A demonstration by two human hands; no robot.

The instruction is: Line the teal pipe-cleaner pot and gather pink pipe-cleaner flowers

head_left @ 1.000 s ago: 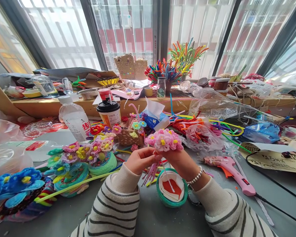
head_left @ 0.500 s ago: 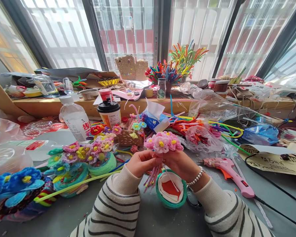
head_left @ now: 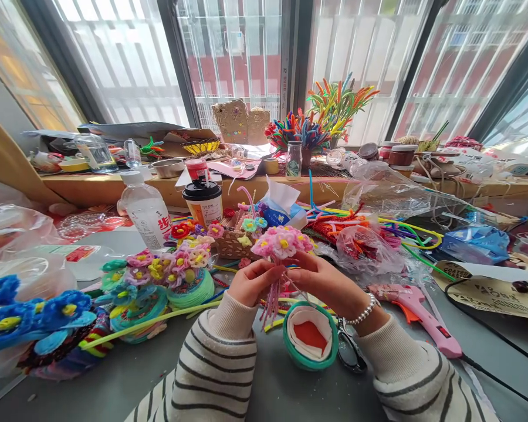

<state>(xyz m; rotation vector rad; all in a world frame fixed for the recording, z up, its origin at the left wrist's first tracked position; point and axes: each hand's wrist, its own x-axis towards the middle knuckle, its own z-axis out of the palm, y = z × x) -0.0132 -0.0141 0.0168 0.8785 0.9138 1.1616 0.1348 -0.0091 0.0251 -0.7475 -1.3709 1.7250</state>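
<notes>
A bouquet of pink pipe-cleaner flowers (head_left: pixel 283 241) with yellow centres is held up between my two hands, its thin pink stems hanging down below. My left hand (head_left: pixel 256 281) pinches the stems just under the blooms. On the other side my right hand (head_left: pixel 330 286) has its fingers closed around the bouquet's neck, partly hidden behind it. Just below my hands a green-rimmed pot (head_left: pixel 289 346) stands on the table, white-lined with a red-orange inside. Black-handled scissors (head_left: pixel 351 351) lie to its right, under my right wrist.
A pink glue gun (head_left: pixel 426 322) lies at right, its cord trailing off. Finished flower pots (head_left: pixel 189 293) and blue flowers (head_left: pixel 39 313) crowd the left. Farther back are a bottle (head_left: pixel 145 211), a lidded cup (head_left: pixel 202 202), a tissue pack (head_left: pixel 278 211) and loose pipe cleaners (head_left: pixel 334 225).
The bouquet has tilted and shifted slightly left, showing more of its stems. My right hand has come up beside it, and the scissors are more exposed. The whole view has shifted a little.
</notes>
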